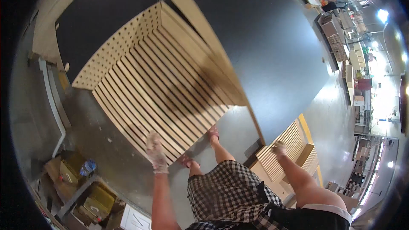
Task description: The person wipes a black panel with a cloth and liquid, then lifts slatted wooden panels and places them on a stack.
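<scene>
A pale wooden slatted rack (140, 89) with parallel slats and a wall drilled with rows of holes rests at the dark tabletop, its near end jutting toward me. My left hand (155, 148), in a light glove, is closed over the rack's near left edge, fingertips on the slats. My right hand (279, 149), also gloved, is small and blurred beside the near corner of a large dark panel (272, 51). It lies over a second slatted rack (277, 157); how its fingers are set does not show.
Lower left, yellowish bins (98, 202) and a clear bottle (88, 167) sit by a metal frame. A white pipe-like bar (53, 102) runs along the left. Stacked boards (333, 36) stand far right. Yellow floor tape (304, 123) passes behind the second rack.
</scene>
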Motion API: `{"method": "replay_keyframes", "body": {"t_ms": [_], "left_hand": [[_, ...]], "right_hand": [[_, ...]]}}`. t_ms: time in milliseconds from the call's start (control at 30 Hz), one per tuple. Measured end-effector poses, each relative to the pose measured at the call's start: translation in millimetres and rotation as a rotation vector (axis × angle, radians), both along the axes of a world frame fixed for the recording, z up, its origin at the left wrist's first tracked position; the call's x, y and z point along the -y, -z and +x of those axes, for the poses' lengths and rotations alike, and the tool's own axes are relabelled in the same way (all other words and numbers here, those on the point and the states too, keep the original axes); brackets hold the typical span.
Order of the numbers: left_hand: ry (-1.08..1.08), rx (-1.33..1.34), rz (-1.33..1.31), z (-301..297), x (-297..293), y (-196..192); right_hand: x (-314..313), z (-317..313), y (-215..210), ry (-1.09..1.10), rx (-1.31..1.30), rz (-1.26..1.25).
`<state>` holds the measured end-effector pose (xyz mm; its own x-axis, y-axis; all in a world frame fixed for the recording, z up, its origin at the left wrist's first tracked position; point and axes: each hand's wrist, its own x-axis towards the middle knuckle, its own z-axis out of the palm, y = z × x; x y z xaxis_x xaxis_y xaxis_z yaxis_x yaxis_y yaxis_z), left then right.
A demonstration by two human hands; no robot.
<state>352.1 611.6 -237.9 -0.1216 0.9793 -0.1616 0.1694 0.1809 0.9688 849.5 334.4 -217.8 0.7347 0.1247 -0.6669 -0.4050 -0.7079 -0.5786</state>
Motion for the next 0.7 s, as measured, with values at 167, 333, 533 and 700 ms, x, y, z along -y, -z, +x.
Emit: {"method": "replay_keyframes", "body": {"t_ms": [167, 333, 533, 700], "left_hand": [[0.263, 0.442, -0.255, 124.1, -29.9, -159.8], [0.314, 0.399, -0.197, 187.0, -46.8, -192.7], [0.196, 0.244, -0.271, 207.7, -64.3, -217.2], [0.242, 0.259, -0.262, 194.7, -80.9, -225.9]], "right_hand": [[-89.0, 104.4, -143.1, -0.348, 1.095, -0.293], [-247.3, 162.1, -198.7, -0.602, 1.229, -0.191], [-303.8, 193.3, -192.5, -0.728, 1.197, -0.405], [-267.8, 173.9, -204.8, -0.836, 1.165, -0.191]]}}
